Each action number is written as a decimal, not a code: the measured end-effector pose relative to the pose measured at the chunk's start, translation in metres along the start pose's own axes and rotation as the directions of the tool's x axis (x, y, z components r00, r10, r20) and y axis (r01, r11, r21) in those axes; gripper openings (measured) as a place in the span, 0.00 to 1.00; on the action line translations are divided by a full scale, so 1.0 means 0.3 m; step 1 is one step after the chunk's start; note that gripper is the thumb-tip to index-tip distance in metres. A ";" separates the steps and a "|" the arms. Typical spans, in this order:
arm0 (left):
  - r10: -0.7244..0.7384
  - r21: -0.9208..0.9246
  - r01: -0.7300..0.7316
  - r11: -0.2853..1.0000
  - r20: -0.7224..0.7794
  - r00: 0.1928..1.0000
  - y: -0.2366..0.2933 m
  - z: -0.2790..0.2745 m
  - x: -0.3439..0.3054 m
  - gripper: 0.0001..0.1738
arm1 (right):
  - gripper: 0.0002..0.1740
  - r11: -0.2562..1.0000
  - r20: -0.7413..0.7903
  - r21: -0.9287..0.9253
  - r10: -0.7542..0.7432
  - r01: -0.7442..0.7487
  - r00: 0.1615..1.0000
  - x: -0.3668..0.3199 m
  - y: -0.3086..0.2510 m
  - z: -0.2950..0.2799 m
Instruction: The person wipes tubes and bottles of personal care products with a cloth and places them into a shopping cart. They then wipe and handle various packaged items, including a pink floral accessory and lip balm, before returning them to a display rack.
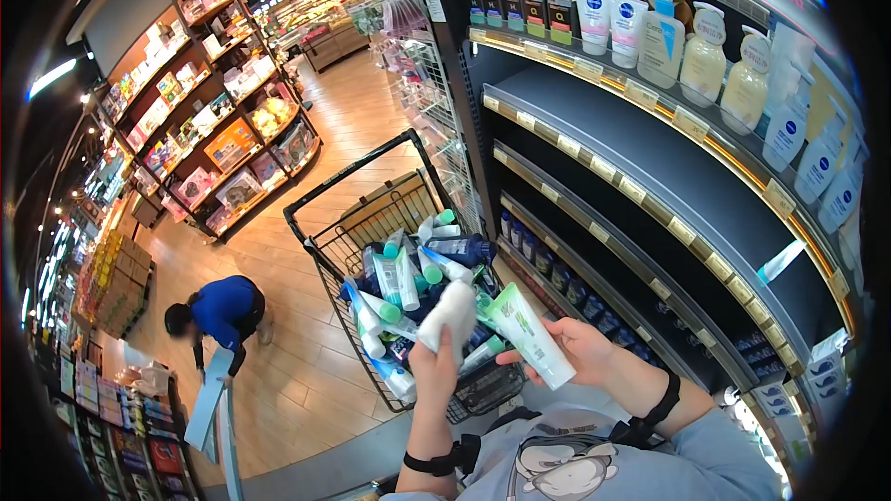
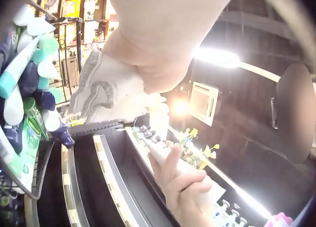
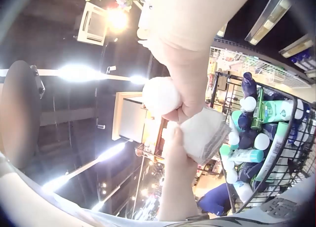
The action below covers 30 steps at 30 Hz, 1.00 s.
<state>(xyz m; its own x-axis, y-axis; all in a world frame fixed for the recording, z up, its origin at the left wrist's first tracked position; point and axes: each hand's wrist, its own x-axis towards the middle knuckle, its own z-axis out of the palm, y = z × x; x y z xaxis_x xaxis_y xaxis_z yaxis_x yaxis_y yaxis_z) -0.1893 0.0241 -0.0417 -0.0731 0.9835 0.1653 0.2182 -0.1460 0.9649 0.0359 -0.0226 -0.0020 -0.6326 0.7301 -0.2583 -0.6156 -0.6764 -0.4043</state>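
Note:
Gripped in my left hand (image 1: 432, 369) is a bunched white cloth (image 1: 448, 314); grey lines show on the cloth (image 2: 106, 91) in the left wrist view. My right hand (image 1: 585, 349) holds a white-and-green squeeze tube (image 1: 534, 339), thumb on one side and fingers beneath. The tube lies tilted just right of the cloth, over the near edge of a black wire shopping cart (image 1: 320, 199). Heaped in the cart are several white, green and dark blue tubes and bottles (image 1: 399, 280). From the right wrist, the tube's white end (image 3: 160, 96) shows beside the cloth (image 3: 205, 133).
Dark shelves (image 1: 594, 125) rise on the right, with pump bottles (image 1: 703, 56) and tubes along the top one. One white tube (image 1: 781, 262) lies on a lower shelf. On the left, a person in blue (image 1: 227, 311) bends over pale blue panels (image 1: 209, 399) on the wooden floor (image 1: 297, 353).

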 end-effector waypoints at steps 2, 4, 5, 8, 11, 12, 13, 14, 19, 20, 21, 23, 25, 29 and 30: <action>-0.028 -0.084 0.023 0.996 -0.064 0.998 0.006 -0.048 0.007 0.19 | 0.18 0.996 -0.051 -0.007 -0.085 0.084 0.995 0.033 0.016 -0.002; 0.059 -0.152 -0.080 0.985 -0.142 0.988 0.030 -0.073 0.005 0.18 | 0.19 0.996 -0.133 -0.039 -0.085 0.081 0.988 0.069 0.041 -0.014; 0.058 -0.153 -0.081 0.985 -0.145 0.988 0.039 -0.087 0.000 0.18 | 0.21 0.995 -0.215 -0.070 -0.091 0.078 0.972 0.089 0.051 -0.021; 0.185 -0.155 -0.180 0.971 0.016 0.983 0.001 -0.117 -0.016 0.20 | 0.25 0.990 -0.304 -0.139 -0.051 0.009 0.951 0.164 0.074 -0.029; 0.496 0.187 -0.633 0.752 0.473 0.728 0.134 -0.133 -0.013 0.31 | 0.27 0.977 -0.297 -0.209 -0.102 0.040 0.949 0.246 0.099 -0.020; 0.421 0.242 -0.679 0.693 0.628 0.654 0.155 -0.125 -0.022 0.35 | 0.30 0.995 -0.277 -0.073 -0.092 0.074 0.956 0.273 0.104 -0.027; 0.316 0.232 -0.658 0.716 0.733 0.602 0.145 -0.107 -0.034 0.30 | 0.38 0.995 -0.150 0.000 -0.094 0.095 0.984 0.301 0.103 -0.032; 0.333 0.238 -0.659 0.714 0.712 0.618 0.121 -0.090 -0.041 0.31 | 0.39 0.991 -0.066 0.103 -0.077 0.083 0.995 0.293 0.096 -0.022; 0.353 0.323 -0.599 0.733 0.572 0.740 0.053 -0.135 0.037 0.31 | 0.47 0.969 -0.148 -0.208 -0.167 0.134 0.975 0.330 0.126 0.097; 0.335 0.337 -0.574 0.747 0.554 0.762 0.037 -0.149 0.060 0.27 | 0.47 0.971 -0.153 -0.205 -0.160 0.127 0.975 0.338 0.134 0.094; 0.312 0.330 -0.534 0.778 0.535 0.785 0.018 -0.159 0.078 0.26 | 0.47 0.980 -0.123 -0.196 -0.068 0.043 0.990 0.344 0.139 0.087; 0.285 0.324 -0.491 0.809 0.514 0.809 -0.033 -0.180 0.111 0.26 | 0.45 0.980 -0.087 -0.190 0.036 -0.052 0.996 0.369 0.152 0.059; 0.276 0.262 -0.422 0.868 0.452 0.848 -0.089 -0.197 0.136 0.23 | 0.42 0.966 -0.068 -0.243 0.075 -0.090 0.995 0.397 0.160 0.014; 0.045 0.184 -0.104 0.977 0.302 0.952 -0.171 -0.235 0.144 0.20 | 0.28 0.955 -0.087 -0.247 0.147 -0.165 0.985 0.428 0.167 -0.007; 0.043 0.182 -0.102 0.978 0.300 0.953 -0.188 -0.256 0.154 0.20 | 0.28 0.949 -0.095 -0.265 0.151 -0.172 0.984 0.432 0.164 -0.001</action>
<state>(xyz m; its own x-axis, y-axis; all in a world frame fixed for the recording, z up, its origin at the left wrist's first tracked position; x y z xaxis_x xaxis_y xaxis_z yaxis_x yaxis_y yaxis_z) -0.2796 0.0695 -0.0728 0.2314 0.9630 0.1381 0.3982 -0.2232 0.8897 -0.0762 0.0389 -0.0558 -0.6709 0.6251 -0.3988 -0.3513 -0.7416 -0.5714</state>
